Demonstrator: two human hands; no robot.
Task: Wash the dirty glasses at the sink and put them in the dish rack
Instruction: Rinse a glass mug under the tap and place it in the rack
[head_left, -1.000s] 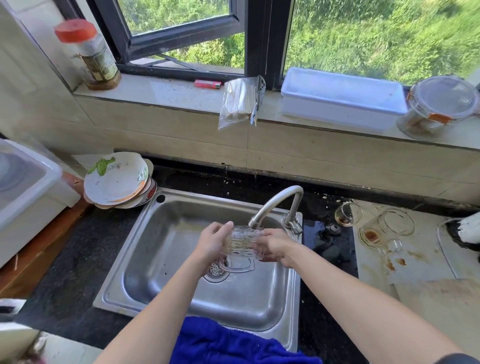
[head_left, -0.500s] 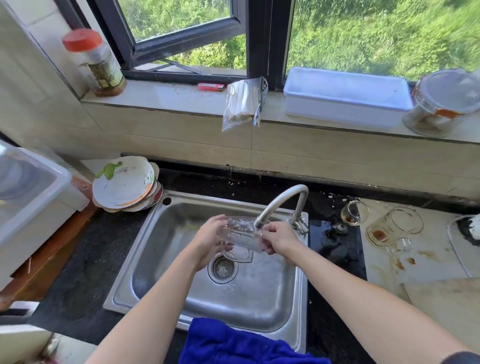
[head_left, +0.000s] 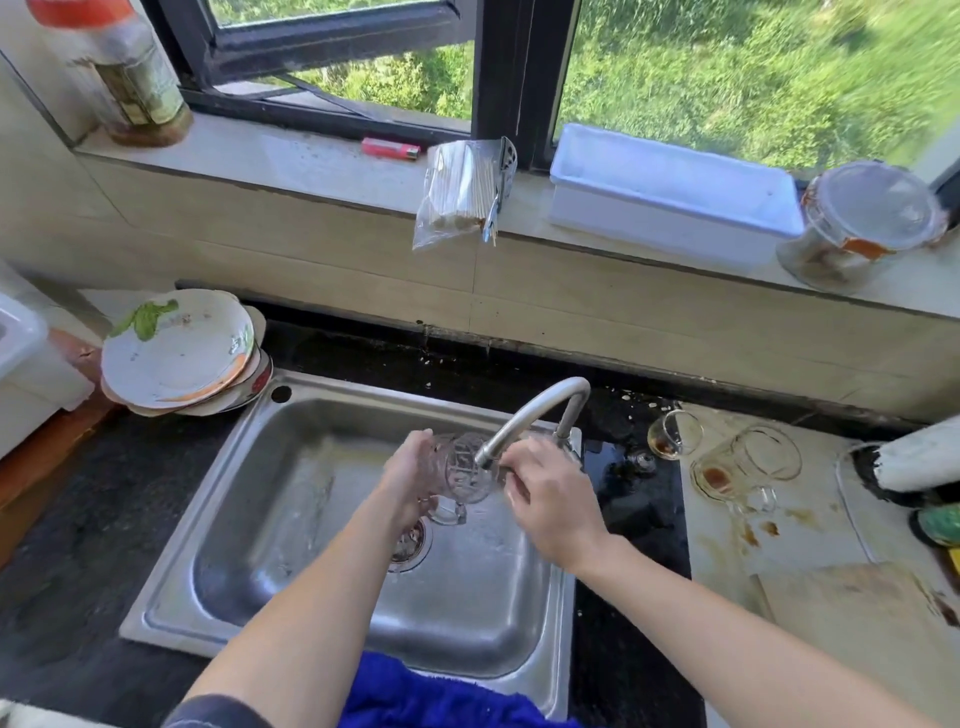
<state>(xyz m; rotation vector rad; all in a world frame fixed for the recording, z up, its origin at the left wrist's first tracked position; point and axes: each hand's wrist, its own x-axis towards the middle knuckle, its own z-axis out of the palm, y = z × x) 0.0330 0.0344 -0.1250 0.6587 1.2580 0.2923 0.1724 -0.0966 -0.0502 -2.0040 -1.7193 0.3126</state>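
Note:
A clear patterned glass mug (head_left: 462, 470) lies on its side just under the faucet spout (head_left: 535, 410), above the steel sink (head_left: 291, 519), with its handle pointing down. My left hand (head_left: 410, 473) grips the mug from its left side. My right hand (head_left: 550, 493) holds the mug's right end, fingers curled at the rim. Two dirty glasses stand on the stained counter to the right: a small glass (head_left: 672, 434) with brown dregs and a glass mug (head_left: 748, 465) with a brown stain inside.
Stacked dirty plates (head_left: 176, 353) sit at the sink's back left corner. A white container (head_left: 26, 364) stands at the left edge. A blue cloth (head_left: 431, 696) hangs over the sink's front rim. Jars, a bag and a white box (head_left: 670, 192) line the windowsill.
Both hands have lifted the mug up and back until it sits right under the spout. The mug has turned in my hands.

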